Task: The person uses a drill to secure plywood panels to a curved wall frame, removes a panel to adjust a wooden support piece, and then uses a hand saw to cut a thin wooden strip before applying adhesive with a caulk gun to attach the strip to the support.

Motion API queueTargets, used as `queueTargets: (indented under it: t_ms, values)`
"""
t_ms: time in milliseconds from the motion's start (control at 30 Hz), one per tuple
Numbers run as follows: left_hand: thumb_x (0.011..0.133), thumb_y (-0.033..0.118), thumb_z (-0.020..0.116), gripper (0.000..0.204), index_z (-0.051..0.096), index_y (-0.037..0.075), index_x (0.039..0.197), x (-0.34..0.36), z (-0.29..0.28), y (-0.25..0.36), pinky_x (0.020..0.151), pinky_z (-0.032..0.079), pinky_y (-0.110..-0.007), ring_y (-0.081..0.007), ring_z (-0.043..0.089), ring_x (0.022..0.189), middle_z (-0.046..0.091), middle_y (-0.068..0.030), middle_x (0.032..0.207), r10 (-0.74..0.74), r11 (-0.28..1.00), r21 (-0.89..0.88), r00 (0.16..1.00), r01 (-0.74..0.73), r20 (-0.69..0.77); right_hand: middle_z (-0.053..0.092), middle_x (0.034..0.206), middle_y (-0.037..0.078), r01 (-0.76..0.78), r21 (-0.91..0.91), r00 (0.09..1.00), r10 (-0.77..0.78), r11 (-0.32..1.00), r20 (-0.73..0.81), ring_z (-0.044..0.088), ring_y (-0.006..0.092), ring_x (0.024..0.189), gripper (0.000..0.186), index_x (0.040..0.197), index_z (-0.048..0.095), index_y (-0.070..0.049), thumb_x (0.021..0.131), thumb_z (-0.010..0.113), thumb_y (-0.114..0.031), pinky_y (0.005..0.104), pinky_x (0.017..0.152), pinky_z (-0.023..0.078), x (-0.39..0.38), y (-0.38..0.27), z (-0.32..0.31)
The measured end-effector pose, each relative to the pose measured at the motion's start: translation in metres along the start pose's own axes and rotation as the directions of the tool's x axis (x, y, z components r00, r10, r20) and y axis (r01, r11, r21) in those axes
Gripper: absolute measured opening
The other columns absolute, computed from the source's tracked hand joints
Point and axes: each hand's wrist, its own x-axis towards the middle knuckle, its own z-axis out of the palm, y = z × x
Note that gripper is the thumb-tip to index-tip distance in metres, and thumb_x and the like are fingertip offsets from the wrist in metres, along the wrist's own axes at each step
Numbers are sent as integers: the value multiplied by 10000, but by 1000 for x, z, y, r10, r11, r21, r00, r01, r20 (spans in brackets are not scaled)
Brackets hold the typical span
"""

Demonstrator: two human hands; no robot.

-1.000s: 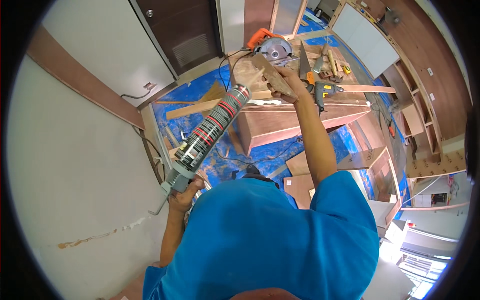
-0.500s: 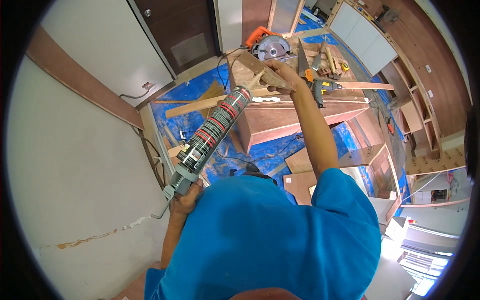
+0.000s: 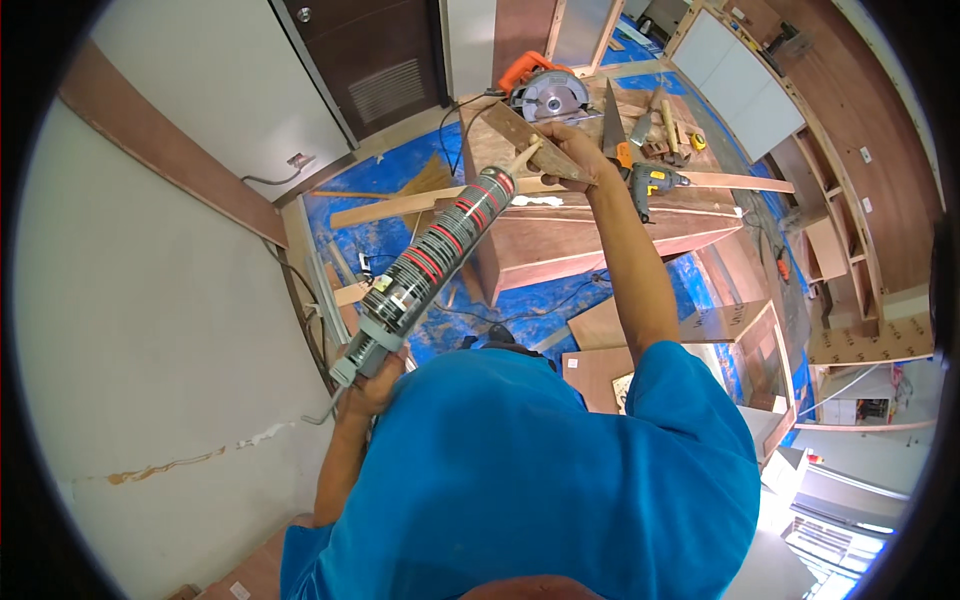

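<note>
My left hand is closed around the handle end of a caulking gun. The gun carries a black sealant tube with red bands, slanting up and to the right. Its pale nozzle meets the edge of a short, flat strip of wood. My right hand grips that strip above the wooden box-like bench, fingers wrapped around its lower right part. Whether sealant is coming out at the nozzle tip cannot be made out.
On the bench lie an orange circular saw, a handsaw, a drill, a tape measure and a white smear. Blue sheeting with cables and offcuts covers the floor. A cracked wall stands close at left.
The view has shifted slightly. The rear of the caulking gun and my left hand sit a little higher. Both hands keep their holds, and the nozzle stays at the wood strip.
</note>
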Motion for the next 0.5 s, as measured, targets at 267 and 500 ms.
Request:
queueTargets:
  t_ms: [267,500]
  values:
    - [941,150,682,170,639,-14,935,7,19,31,622,530,-357,-177,645,708,642,-71,769,-141,967,-216,990,139,4,722,949,128,77,181,997,-78,981,-2,673,176,658,414,1293,641,-32,1054,426,-294,283,390,461,5,7,-7]
    - [929,132,684,152,616,-4,932,15,14,34,629,529,-374,-176,611,661,611,-68,739,-206,921,-346,978,181,-36,706,940,130,67,312,981,-120,948,152,671,187,680,390,1281,608,-41,1058,434,-310,287,389,471,5,7,-12]
